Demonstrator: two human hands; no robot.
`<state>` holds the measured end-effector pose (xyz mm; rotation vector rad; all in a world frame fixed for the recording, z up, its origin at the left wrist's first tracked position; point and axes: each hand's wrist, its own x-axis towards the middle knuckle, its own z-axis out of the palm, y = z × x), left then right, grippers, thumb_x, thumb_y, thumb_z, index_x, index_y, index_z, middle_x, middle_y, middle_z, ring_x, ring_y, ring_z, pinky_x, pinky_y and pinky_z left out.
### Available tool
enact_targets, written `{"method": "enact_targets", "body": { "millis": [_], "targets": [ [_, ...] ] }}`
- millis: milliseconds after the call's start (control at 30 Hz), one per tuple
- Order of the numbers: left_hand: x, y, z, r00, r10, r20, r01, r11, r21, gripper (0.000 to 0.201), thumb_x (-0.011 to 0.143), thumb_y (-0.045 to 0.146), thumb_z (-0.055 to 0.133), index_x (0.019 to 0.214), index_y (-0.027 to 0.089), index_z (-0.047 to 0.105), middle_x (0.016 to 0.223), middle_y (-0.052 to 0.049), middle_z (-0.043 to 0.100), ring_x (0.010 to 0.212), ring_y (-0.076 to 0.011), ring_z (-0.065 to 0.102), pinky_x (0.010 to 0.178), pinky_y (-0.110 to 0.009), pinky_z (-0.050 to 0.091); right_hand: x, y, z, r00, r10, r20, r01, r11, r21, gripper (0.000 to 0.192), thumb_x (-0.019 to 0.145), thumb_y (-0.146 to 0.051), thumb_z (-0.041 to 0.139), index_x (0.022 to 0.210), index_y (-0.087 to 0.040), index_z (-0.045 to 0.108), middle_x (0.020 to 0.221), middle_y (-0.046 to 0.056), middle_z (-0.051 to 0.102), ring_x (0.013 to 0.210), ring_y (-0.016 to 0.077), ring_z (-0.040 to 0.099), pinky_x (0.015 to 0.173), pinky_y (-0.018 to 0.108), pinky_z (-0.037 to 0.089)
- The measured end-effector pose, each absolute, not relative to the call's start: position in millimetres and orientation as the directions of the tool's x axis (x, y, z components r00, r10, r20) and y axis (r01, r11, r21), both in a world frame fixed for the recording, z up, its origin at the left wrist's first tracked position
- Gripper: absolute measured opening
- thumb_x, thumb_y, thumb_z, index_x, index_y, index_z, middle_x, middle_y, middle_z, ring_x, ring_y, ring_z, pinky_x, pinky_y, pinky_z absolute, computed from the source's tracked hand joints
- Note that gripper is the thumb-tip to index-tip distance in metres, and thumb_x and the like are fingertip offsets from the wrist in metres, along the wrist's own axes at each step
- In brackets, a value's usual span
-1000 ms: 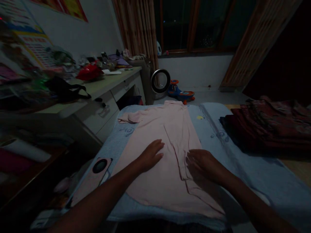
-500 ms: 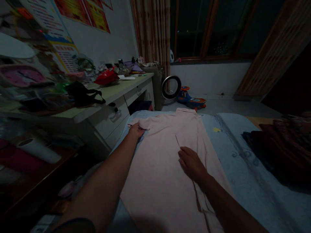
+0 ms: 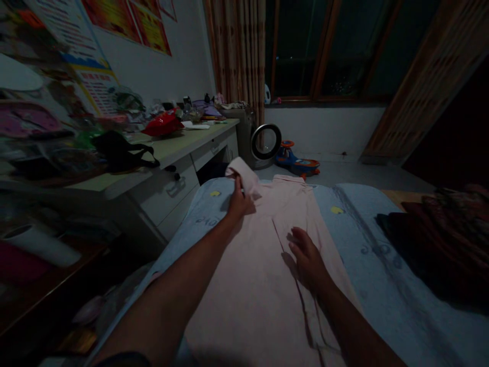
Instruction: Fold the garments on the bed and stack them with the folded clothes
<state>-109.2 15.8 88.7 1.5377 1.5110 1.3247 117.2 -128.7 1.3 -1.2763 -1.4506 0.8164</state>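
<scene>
A pale pink shirt (image 3: 252,285) lies flat on a light blue blanket (image 3: 382,285), collar toward the far end. My left hand (image 3: 239,204) grips the shirt's left sleeve (image 3: 246,178) and holds it lifted above the shoulder area. My right hand (image 3: 307,257) rests flat on the shirt's middle, beside a lengthwise fold, fingers spread and holding nothing.
A cluttered desk (image 3: 168,148) with a black bag (image 3: 116,148) and a red bag (image 3: 162,125) runs along the left. A round fan (image 3: 266,142) and a toy car (image 3: 298,160) sit on the floor ahead. Dark folded fabric (image 3: 439,239) lies at the right.
My left hand took hold of the left sleeve and lifted it up and inward over the shirt. My right hand stayed pressed on the shirt's middle.
</scene>
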Motion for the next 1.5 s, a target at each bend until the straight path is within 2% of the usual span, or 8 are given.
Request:
{"method": "enact_targets", "body": {
  "millis": [200, 367, 533, 733, 867, 1033, 1267, 1500],
  "targets": [
    [-105.0, -67.1, 72.0, 0.62, 0.76, 0.195, 0.625, -0.629, 0.462, 0.051, 0.087, 0.019, 0.052, 0.137, 0.027, 0.052, 0.15, -0.005, 0.045, 0.136, -0.021, 0.043, 0.115, -0.038, 0.031, 166.9, -91.8, 8.0, 0.444, 0.896, -0.004, -0.031, 0.01, -0.999, 0.057, 0.09, -0.055, 0.038, 0.142, -0.035, 0.027, 0.136, 0.01, 0.052, 0.112, 0.0232, 0.062, 0.086, 0.042, 0.057],
    [-175.7, -115.2, 50.8, 0.347, 0.936, 0.062, 0.89, -0.349, 0.293, 0.051, 0.087, 0.022, 0.051, 0.138, 0.019, 0.051, 0.15, -0.011, 0.046, 0.141, -0.025, 0.036, 0.118, -0.04, 0.025, 191.3, -71.0, 16.4, 0.451, 0.886, 0.108, 0.391, -0.087, -0.916, 0.071, 0.079, -0.054, 0.059, 0.14, -0.024, 0.039, 0.138, 0.017, 0.05, 0.124, 0.0313, 0.052, 0.098, 0.049, 0.048],
    [-221.7, -151.4, 39.9, 0.019, 0.996, -0.084, 0.982, -0.003, 0.191, 0.063, 0.085, 0.029, 0.052, 0.144, 0.012, 0.038, 0.137, -0.02, 0.055, 0.123, -0.031, 0.056, 0.099, -0.039, 0.043, 162.5, -74.3, 37.7, 0.14, 0.96, 0.241, 0.871, -0.004, -0.491, 0.09, 0.072, -0.058, 0.07, 0.144, -0.012, 0.039, 0.145, 0.021, 0.045, 0.135, 0.0376, 0.04, 0.108, 0.05, 0.036],
    [-224.7, -166.4, 53.8, 0.01, 0.971, -0.238, 0.989, 0.025, 0.144, 0.023, 0.084, 0.028, 0.052, 0.103, 0.018, 0.061, 0.108, -0.014, 0.07, 0.098, -0.0289, 0.067, 0.078, -0.034, 0.045, 143.2, -74.9, 59.2, 0.094, 0.993, 0.075, 0.952, -0.068, -0.299, 0.021, 0.085, -0.025, 0.057, 0.1, -0.014, 0.067, 0.107, 0.021, 0.068, 0.105, 0.0311, 0.063, 0.085, 0.039, 0.048],
    [-209.7, -167.2, 72.7, 0.169, 0.968, -0.187, 0.936, -0.098, 0.339, 0.024, 0.085, 0.028, 0.054, 0.107, 0.022, 0.059, 0.104, -0.007, 0.071, 0.095, -0.0234, 0.067, 0.076, -0.028, 0.045, 162.2, -54.7, 74.4, 0.359, 0.931, 0.073, 0.607, -0.173, -0.775, 0.006, 0.079, -0.017, 0.057, 0.081, -0.015, 0.063, 0.093, 0.014, 0.069, 0.089, 0.0246, 0.067, 0.074, 0.032, 0.052],
    [-160.4, -175.9, 106.1, 0.309, 0.943, -0.121, 0.827, -0.204, 0.524, 0.04, 0.086, 0.024, 0.049, 0.126, 0.02, 0.053, 0.107, -0.007, 0.071, 0.098, -0.0229, 0.066, 0.079, -0.029, 0.045, 200.1, -36.8, 114.6, 0.498, 0.867, 0.017, 0.069, -0.02, -0.997, 0.013, 0.084, -0.016, 0.051, 0.095, -0.019, 0.055, 0.081, 0.0, 0.064, 0.062, 0.0118, 0.064, 0.059, 0.027, 0.057],
    [-87.8, -203.7, 97.0, 0.479, 0.872, -0.102, 0.706, -0.314, 0.634, 0.053, 0.084, 0.025, 0.051, 0.136, 0.018, 0.05, 0.119, -0.009, 0.067, 0.107, -0.0241, 0.063, 0.089, -0.031, 0.046, 269.6, -45.1, 158.2, 0.722, 0.691, -0.029, -0.402, 0.385, -0.831, 0.024, 0.079, -0.003, 0.044, 0.092, -0.023, 0.047, 0.089, -0.004, 0.062, 0.072, 0.0145, 0.07, 0.07, 0.037, 0.062],
    [-72.6, -203.8, 60.2, 0.558, 0.83, -0.001, 0.729, -0.489, 0.479, 0.038, 0.096, 0.034, 0.041, 0.127, 0.019, 0.058, 0.126, -0.011, 0.063, 0.116, -0.0244, 0.058, 0.099, -0.038, 0.044, 284.5, -63.0, 111.3, 0.689, 0.691, -0.218, -0.465, 0.192, -0.864, 0.011, 0.082, -0.013, 0.054, 0.089, -0.021, 0.054, 0.086, -0.004, 0.062, 0.071, 0.0126, 0.066, 0.064, 0.029, 0.06]
  ]
}}
